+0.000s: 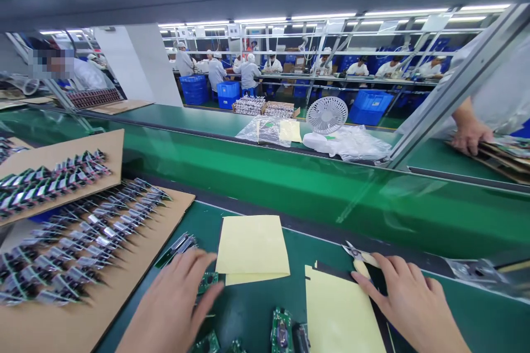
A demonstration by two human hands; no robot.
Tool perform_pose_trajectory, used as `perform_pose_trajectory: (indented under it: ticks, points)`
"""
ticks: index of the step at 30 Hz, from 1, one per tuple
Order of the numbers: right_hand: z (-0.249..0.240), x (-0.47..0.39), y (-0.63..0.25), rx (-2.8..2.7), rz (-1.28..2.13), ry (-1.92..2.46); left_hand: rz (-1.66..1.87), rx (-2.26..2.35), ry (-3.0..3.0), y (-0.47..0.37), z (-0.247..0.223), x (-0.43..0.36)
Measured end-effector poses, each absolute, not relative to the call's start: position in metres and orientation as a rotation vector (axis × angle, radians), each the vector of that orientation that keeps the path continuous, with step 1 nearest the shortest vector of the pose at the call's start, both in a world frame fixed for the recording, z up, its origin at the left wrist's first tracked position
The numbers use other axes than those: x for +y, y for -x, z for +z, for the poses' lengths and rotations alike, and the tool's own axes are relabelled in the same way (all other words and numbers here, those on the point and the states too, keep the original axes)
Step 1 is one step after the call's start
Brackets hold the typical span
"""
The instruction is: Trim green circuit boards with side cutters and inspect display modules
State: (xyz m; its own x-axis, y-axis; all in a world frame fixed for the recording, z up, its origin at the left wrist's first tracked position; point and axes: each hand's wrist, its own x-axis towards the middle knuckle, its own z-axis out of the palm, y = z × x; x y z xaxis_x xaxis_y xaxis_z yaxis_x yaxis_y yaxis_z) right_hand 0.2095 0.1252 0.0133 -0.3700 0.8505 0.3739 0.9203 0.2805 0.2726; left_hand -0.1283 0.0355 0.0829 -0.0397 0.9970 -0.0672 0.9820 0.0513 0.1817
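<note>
My left hand (178, 298) is over the green bench at lower centre, thumb and fingers apart. Just beyond its fingers lie boards with dark, shiny parts (182, 247), and a small green circuit board (207, 282) shows between thumb and index finger. On the right, my right hand (409, 298) has its thumb and index finger around the cream handles of small cutting pliers (359, 259), whose jaws point away. Yellow sheets (253, 245) lie between my hands; another yellow sheet (342, 309) with dark edges sits beside my right hand. A populated circuit board (281, 331) is at the bottom.
Cardboard sheets (165, 215) carry rows of boards at left, one stacked tilted above. A green barrier (265, 171) runs behind the bench. Beyond it stand a white fan (327, 116) and plastic bags (360, 142). A co-worker's hand (472, 133) rests on stacked cardboard at right.
</note>
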Motion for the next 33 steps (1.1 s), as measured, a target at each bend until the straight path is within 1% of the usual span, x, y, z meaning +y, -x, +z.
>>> perform_pose_trajectory:
  ticks: [1,2,3,4,5,6,10,14,16,20,27,33]
  points:
    - [0.017,0.125,-0.206,-2.369,-0.647,1.663,0.024,2.161,-2.055,0.134,0.087,0.051]
    - [0.022,0.124,-0.199,-2.343,-0.508,1.675,-0.026,2.179,-2.043,0.138,0.089,0.066]
    - [0.028,0.124,-0.189,-2.305,-0.303,1.689,-0.075,2.195,-2.024,0.140,0.088,0.079]
    - [0.034,0.125,-0.175,-2.246,-0.028,1.707,-0.117,2.207,-2.000,0.140,0.087,0.090]
    - [0.038,0.126,-0.160,-2.185,0.341,1.720,-0.150,2.217,-1.976,0.138,0.084,0.099]
    - [0.042,0.128,-0.144,-2.167,0.527,1.714,-0.188,2.226,-1.951,0.134,0.081,0.106]
    - [0.040,0.144,-0.087,-2.095,0.982,1.773,-0.318,2.276,-1.815,0.118,0.071,0.115]
    - [0.028,0.159,-0.061,-1.954,1.358,1.814,-0.313,2.279,-1.661,0.113,0.066,0.116]
    - [0.024,0.162,-0.058,-1.873,1.463,1.786,-0.255,2.260,-1.621,0.115,0.066,0.117]
    - [0.018,0.160,-0.065,-1.685,1.552,1.662,-0.062,2.191,-1.579,0.118,0.065,0.117]
    - [0.017,0.159,-0.083,-1.431,1.629,1.449,0.346,2.055,-1.489,0.130,0.071,0.112]
    - [0.030,0.162,-0.083,-1.307,1.635,1.414,0.661,1.957,-1.338,0.151,0.082,0.100]
